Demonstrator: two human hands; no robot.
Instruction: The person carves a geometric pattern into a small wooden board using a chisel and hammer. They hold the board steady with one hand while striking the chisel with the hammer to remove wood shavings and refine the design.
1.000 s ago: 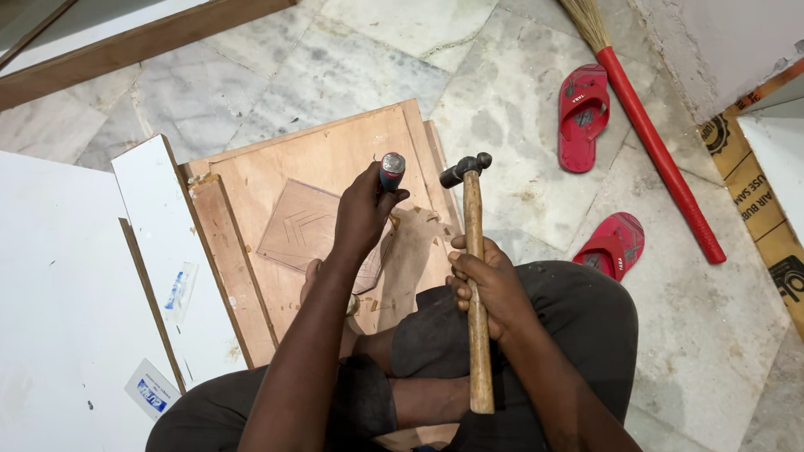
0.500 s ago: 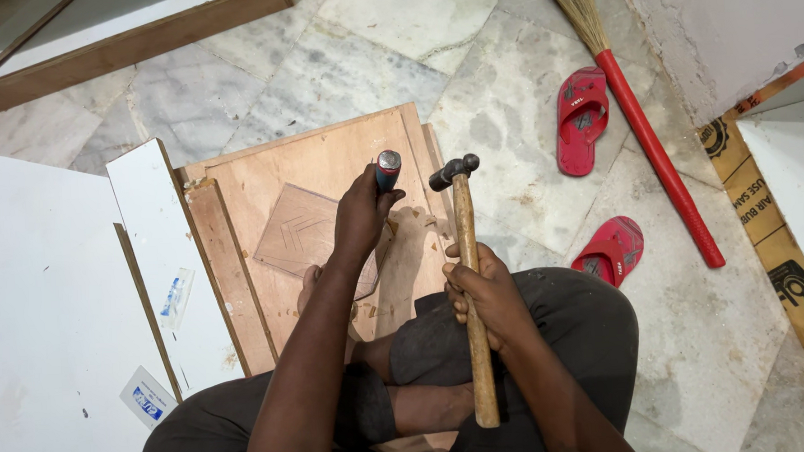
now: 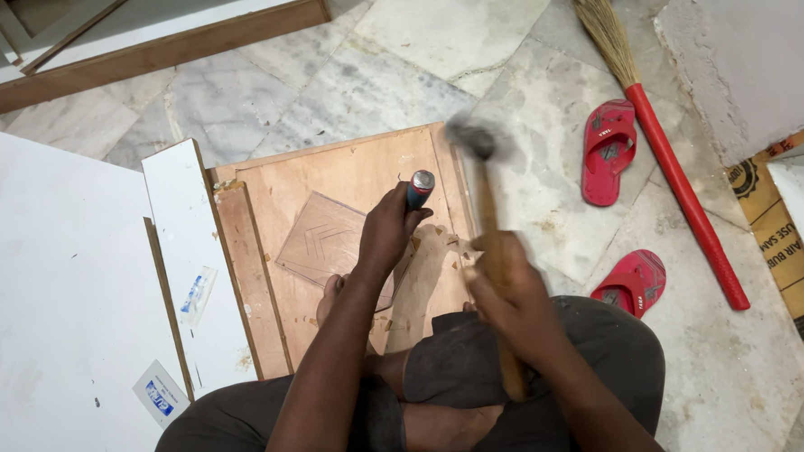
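Note:
My left hand (image 3: 387,231) grips a chisel (image 3: 419,188) with a dark handle and metal cap, held upright over a plywood board (image 3: 346,179) on the floor. A diamond-shaped recess (image 3: 323,245) is cut into the board just left of the hand. My right hand (image 3: 502,289) holds a wooden-handled hammer (image 3: 487,204); its metal head is blurred, raised just right of the chisel's cap and apart from it. I sit cross-legged with my feet on the board.
White laminate panels (image 3: 53,295) lie to the left. Two red sandals (image 3: 608,151) (image 3: 635,282) and a red-handled broom (image 3: 671,169) lie on the marble floor at right. A cardboard box (image 3: 787,236) stands at the right edge, a wooden frame (image 3: 142,57) at the top.
The hammer head has swung up and away from the chisel cap and is now blurred with motion. The left hand and chisel have stayed in place.

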